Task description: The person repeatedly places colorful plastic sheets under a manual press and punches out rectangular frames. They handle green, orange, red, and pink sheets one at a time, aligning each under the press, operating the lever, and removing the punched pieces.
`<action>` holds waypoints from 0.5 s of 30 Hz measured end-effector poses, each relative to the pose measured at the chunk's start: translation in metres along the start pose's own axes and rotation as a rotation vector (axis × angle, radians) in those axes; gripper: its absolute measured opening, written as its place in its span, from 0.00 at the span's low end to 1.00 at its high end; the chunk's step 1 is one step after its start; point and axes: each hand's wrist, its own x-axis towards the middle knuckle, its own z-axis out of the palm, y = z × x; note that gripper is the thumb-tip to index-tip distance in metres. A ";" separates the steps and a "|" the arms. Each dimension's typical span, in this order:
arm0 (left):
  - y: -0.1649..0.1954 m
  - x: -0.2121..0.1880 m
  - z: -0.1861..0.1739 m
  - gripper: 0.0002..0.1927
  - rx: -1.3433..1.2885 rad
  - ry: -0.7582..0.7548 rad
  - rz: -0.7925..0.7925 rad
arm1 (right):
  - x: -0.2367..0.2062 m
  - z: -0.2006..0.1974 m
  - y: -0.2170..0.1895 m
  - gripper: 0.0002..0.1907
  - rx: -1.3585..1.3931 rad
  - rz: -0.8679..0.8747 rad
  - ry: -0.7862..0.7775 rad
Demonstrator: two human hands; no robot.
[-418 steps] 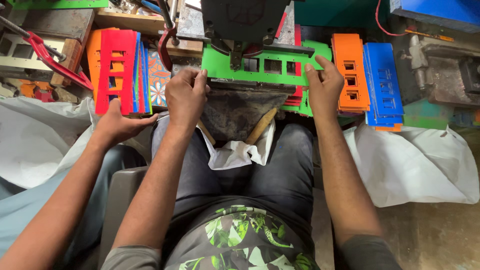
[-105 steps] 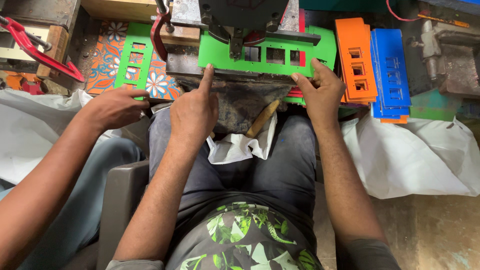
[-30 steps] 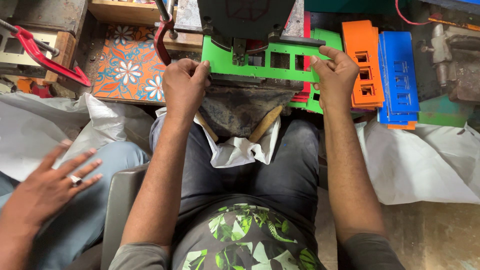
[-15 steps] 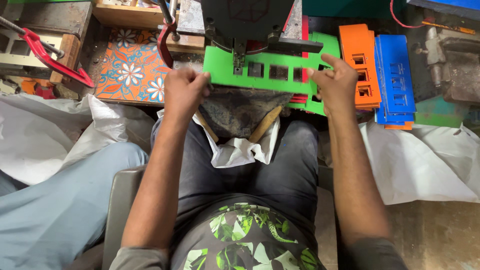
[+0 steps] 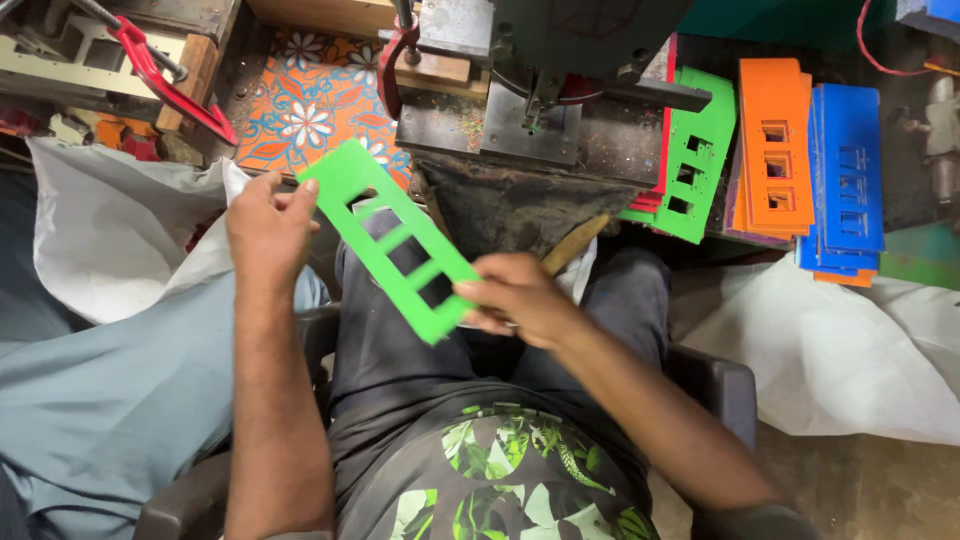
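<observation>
Fingers of the left hand curl around the upper end of a green plastic plate, thumb across its face; fingers of the right hand pinch the lower end, so both hands are closed on the same piece; the plate is a long flat strip with rectangular windows cut through it, held slanting in the air above the person's lap, clear of the machine, probably so that its face can be looked over.

Far left, a white sack lies slumped open beside the seat, and another person's grey trouser leg fills the lower corner; above the sack a red-handled clamp angles across a wooden bench; next to it a patterned tile, orange and blue with white flowers, lies flat in front of the person's left knee.

In the middle stands a dark metal punching press, its bed bare, with a worn dark cloth hanging from its front edge down toward the lap, seemingly to catch scraps; a wooden stick pokes out from beneath the cloth.

Right of the press, within easy reach, similar plates lie in sorted stacks; green ones over some red, then orange, then blue; another white sack spreads over the floor below them.
</observation>
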 end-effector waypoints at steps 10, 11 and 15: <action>-0.049 0.043 0.049 0.26 0.397 0.111 0.054 | 0.185 0.049 0.050 0.13 0.244 -0.159 0.246; -0.054 0.049 0.054 0.24 0.413 0.101 0.060 | 0.190 0.048 0.048 0.14 0.269 -0.155 0.233; -0.069 0.065 0.078 0.24 0.405 0.110 0.155 | 0.183 0.045 0.043 0.22 0.148 -0.134 0.207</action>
